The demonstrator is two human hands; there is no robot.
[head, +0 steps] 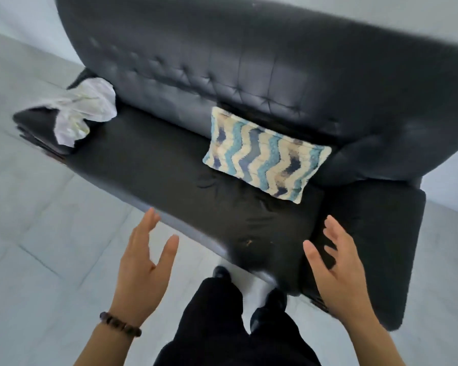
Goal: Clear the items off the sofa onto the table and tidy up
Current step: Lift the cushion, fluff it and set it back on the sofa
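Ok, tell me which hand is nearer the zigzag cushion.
Right. The right hand is open over the seat's front right corner, just below the zigzag cushion. The left hand is open in front of the sofa's edge, down and further left of it.

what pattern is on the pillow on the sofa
Wavy zigzag stripes in teal, navy and cream on the pillow, seen best in the head view.

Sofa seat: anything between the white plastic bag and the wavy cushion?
Nothing. In the head view, only bare black seat between the bag and cushion.
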